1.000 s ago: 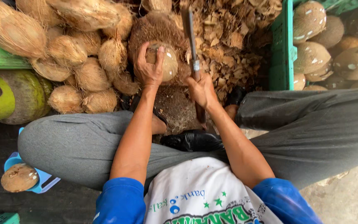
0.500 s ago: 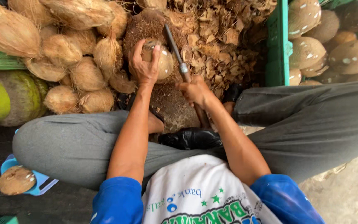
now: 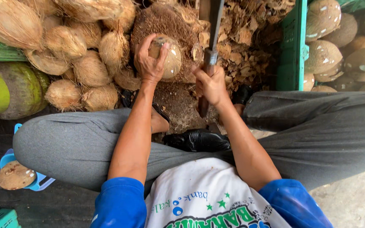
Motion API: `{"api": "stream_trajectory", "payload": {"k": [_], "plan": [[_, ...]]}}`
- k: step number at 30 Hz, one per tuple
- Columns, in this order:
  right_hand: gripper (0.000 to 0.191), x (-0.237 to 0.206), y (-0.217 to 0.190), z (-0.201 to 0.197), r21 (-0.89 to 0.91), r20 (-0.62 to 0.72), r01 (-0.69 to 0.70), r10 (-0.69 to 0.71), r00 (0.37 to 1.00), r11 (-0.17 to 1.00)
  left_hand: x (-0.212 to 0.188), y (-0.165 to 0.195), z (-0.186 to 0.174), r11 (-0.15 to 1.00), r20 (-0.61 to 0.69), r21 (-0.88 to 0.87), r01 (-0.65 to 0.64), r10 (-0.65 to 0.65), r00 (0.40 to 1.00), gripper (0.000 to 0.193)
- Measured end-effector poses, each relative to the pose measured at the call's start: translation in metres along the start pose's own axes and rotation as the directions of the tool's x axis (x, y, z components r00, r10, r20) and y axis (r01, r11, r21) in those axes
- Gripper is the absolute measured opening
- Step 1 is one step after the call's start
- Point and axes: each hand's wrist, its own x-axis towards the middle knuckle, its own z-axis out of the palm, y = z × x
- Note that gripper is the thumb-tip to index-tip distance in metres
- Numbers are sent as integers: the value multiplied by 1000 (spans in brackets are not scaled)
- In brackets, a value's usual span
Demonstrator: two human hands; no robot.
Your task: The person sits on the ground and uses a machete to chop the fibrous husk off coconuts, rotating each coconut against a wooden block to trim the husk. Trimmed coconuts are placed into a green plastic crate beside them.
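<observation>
While our left hand [image 3: 151, 63] cups the coconut [image 3: 170, 57] against the husk-covered block [image 3: 165, 25] in front of our knees, our right hand [image 3: 210, 84] is clamped around the handle of the knife [image 3: 213, 29], blade raised upright just beside the nut. The two hands are apart, each closed on its own thing.

We judge the chief risk to be the left fingers: they wrap over the shell near where the blade would land, so a stroke that drifts left could cut them. The shell looks smooth and rounded where it has been shaved, so a glancing blow could skid off, or the nut could roll out of our grip. Loose husk chips [image 3: 246, 46] around the block could also let it shift.

Much is hard to read. The blade's tip runs out of the top edge, and we cannot tell which way its edge faces. Our palm hides the nut's left side. The unpeeled coconuts [image 3: 64, 42] on the left and the peeled ones in the green crate [image 3: 294, 50] on the right are both cut off by the frame.
</observation>
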Motion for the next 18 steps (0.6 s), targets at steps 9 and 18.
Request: {"api": "stream_trajectory", "payload": {"k": [9,18], "plan": [[22,1,33,5,-115,-28,-221,219,975,968,0,4,-1,999,-13,12,33,-32,999,60],[24,0,40,13,-279,-31,-359,365,930,891,-2,8,-5,999,-16,-38,18,-18,1000,55]]}}
